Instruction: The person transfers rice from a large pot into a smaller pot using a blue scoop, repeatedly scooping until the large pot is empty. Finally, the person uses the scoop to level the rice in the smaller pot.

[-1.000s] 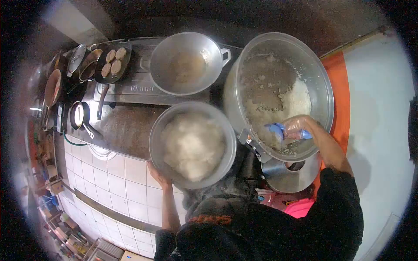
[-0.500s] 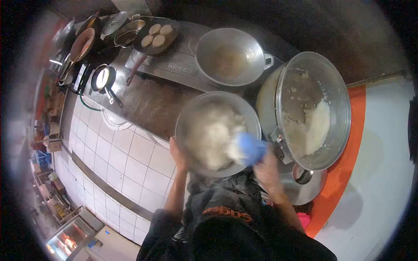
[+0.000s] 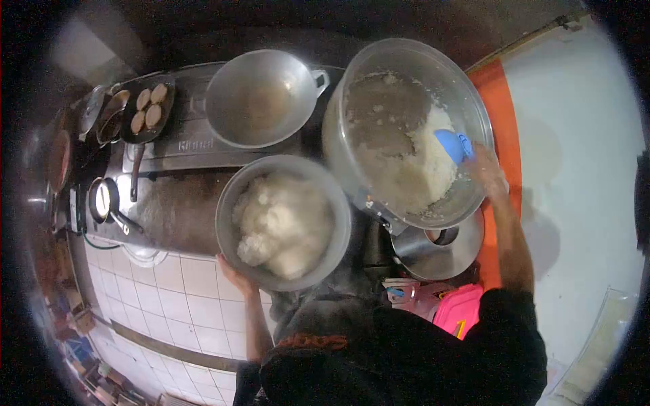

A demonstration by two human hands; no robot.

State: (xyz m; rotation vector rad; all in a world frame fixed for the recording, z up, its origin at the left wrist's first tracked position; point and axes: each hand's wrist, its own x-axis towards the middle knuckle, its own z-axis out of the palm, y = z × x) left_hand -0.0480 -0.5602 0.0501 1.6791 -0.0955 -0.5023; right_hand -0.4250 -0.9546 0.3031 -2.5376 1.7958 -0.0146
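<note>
Right hand clamped on blue plastic scoop at white rice in large metal pot, left fingers against round gray bowl, their spread unclear

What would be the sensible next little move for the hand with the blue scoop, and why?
Probably to dig the blue scoop into the white rice and lift out a load. The right hand holds it right at that rice inside the large metal pot, while the left hand is at the rim of the nearby bowl.
</note>
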